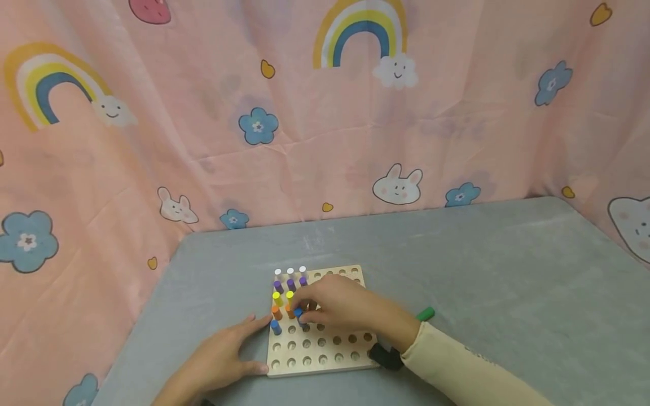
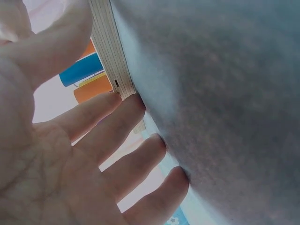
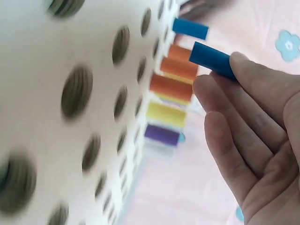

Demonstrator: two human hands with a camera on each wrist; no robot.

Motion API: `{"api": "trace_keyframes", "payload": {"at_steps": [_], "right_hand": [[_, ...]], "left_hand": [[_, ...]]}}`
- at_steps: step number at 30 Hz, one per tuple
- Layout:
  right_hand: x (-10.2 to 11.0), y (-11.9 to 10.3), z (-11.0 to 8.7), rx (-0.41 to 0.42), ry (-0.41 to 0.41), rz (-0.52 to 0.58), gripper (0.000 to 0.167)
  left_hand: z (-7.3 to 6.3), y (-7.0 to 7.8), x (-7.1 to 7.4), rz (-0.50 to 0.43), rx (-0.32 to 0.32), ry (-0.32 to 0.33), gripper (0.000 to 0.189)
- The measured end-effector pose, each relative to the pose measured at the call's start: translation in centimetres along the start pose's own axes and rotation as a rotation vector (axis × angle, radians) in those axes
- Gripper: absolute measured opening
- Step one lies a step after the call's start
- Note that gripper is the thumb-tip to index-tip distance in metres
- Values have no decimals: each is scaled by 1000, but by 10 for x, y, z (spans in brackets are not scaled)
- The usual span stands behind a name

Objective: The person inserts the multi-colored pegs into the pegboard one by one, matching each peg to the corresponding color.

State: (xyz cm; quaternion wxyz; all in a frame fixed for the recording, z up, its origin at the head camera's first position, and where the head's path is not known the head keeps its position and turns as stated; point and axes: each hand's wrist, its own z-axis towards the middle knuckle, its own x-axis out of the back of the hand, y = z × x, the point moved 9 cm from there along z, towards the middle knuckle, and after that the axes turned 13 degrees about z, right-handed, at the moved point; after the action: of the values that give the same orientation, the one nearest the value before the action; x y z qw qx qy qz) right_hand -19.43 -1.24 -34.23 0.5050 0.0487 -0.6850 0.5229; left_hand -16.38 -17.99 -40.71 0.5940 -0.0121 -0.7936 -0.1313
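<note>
A pale wooden pegboard (image 1: 314,352) lies on the grey table. My right hand (image 1: 337,304) pinches a blue peg (image 3: 211,58) between thumb and fingers, over the board's left part. In the right wrist view, the peg's lower end stands apart from the holes. Another blue peg (image 1: 276,327) stands in the leftmost column. Behind it rise rows of orange pegs (image 1: 276,313), yellow pegs (image 1: 277,299), purple pegs (image 1: 278,286) and white pegs (image 1: 277,273), partly hidden by the right hand. Fingers extended, my left hand (image 1: 222,355) touches the board's left edge.
A green peg (image 1: 428,313) lies on the table (image 1: 482,270) just beyond the right forearm. Something black (image 1: 386,357) sits at the right wrist, by the board's near right corner. A pink patterned curtain (image 1: 304,169) hangs along the table's far side.
</note>
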Motion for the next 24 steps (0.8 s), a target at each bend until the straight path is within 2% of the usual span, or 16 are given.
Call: {"api": "trace_keyframes", "payload": {"at_steps": [9, 18, 24], "right_hand": [[-23, -1, 20, -105, 0, -59, 20], [-26, 1, 20, -128, -5, -61, 21], [-28, 5, 19, -141, -26, -71, 20]], "left_hand": [[1, 0, 0, -4, -15, -7, 89], [0, -1, -1, -3, -1, -10, 88], [0, 0, 0, -4, -14, 5, 88]]}}
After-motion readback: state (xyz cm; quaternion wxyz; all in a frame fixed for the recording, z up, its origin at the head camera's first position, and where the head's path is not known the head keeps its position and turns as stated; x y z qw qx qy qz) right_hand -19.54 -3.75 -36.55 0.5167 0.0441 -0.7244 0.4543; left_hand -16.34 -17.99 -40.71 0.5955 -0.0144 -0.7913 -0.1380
